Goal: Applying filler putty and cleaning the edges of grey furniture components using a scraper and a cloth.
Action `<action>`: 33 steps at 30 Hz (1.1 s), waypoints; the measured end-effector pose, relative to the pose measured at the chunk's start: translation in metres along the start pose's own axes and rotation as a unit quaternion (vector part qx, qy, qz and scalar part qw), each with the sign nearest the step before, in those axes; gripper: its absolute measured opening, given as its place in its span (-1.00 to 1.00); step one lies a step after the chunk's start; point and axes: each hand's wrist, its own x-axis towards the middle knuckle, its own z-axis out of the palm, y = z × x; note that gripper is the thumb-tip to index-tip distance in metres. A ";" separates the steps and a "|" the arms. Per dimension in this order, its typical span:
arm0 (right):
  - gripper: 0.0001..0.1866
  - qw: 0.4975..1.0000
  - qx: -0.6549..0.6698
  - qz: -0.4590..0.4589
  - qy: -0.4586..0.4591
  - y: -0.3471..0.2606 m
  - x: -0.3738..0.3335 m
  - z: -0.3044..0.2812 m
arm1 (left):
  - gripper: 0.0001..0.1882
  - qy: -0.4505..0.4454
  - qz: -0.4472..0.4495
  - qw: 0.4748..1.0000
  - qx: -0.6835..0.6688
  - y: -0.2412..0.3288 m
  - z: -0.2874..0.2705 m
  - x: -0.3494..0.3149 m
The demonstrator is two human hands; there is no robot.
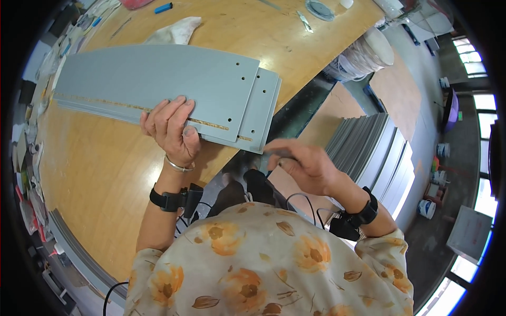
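Observation:
Long grey panels point(211, 79) lie stacked on the wooden table, the upper one shifted left of the one beneath, whose right end point(258, 116) sticks out. Small dark holes dot their right ends, and a groove with a raw brown core runs along the near edge. My left hand point(171, 129) rests over that near edge, bent fingers laid on the upper panel across the groove, thumb apart. Just off the near right corner of the panels is my right hand point(305, 166). Its fingers are loosely bent, slightly blurred, with no object visible in them.
A tall stack of grey panels point(363, 142) stands at the right, beside brown boards point(337, 110). Past the table edge is a wrapped white roll point(369, 52). A white cloth point(176, 31), a blue object point(163, 8) and a cutter knife point(304, 22) lie on the table point(95, 174).

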 end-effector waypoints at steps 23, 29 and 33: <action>-0.42 0.993 -0.104 0.038 0.038 -0.021 -0.005 -0.027 | -0.57 0.018 0.001 1.000 -0.003 0.001 0.000 0.003; -0.50 0.972 -0.224 0.039 -0.053 -0.039 -0.016 -0.007 | -0.56 0.018 -0.005 1.000 -0.010 -0.001 0.001 0.001; -0.50 0.968 -0.242 0.048 -0.053 -0.044 -0.016 0.001 | -0.56 0.020 -0.013 1.000 -0.012 0.000 0.001 0.000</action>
